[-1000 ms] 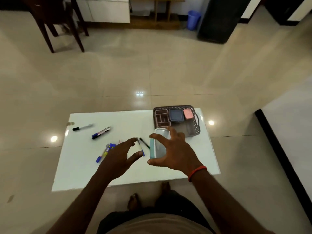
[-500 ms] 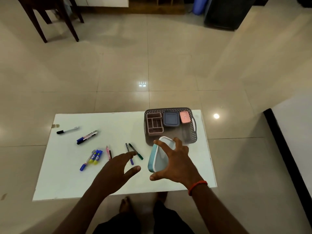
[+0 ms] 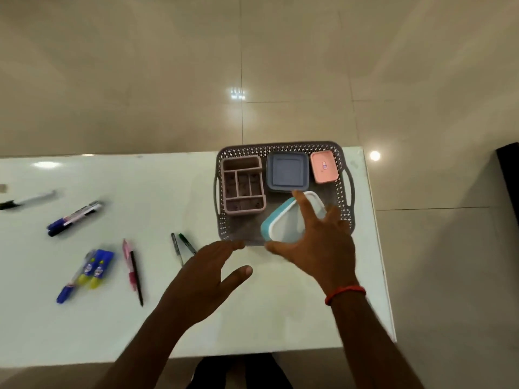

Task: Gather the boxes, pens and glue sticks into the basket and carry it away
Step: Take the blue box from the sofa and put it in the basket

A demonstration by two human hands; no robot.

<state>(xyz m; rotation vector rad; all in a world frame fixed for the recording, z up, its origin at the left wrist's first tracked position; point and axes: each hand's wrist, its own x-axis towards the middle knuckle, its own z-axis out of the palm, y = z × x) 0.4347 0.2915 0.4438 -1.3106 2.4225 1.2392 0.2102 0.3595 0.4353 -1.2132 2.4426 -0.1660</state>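
Note:
A grey perforated basket [image 3: 345, 164] stands at the table's far right. Inside it are a pink divided organiser [image 3: 243, 187], a blue square box [image 3: 287, 171] and a small pink box [image 3: 324, 167]. My right hand [image 3: 320, 245] grips a teal-and-white box [image 3: 283, 226], tilted over the basket's near part. My left hand [image 3: 207, 273] hovers open just left of it, over the table. Two blue glue sticks [image 3: 97, 268], a pink pen and a black pen [image 3: 132, 265], two pens [image 3: 181, 245] and markers [image 3: 74, 219] lie on the left half.
The white table [image 3: 157, 186] ends just right of the basket, with beige tiled floor [image 3: 280, 66] beyond and around it. A black-capped marker [image 3: 26, 200] lies at the far left edge. My legs show under the near edge.
My right hand has carried the teal-and-white box forward, from over the table to over the basket's near part. My left hand followed, staying open. The view has moved closer and down.

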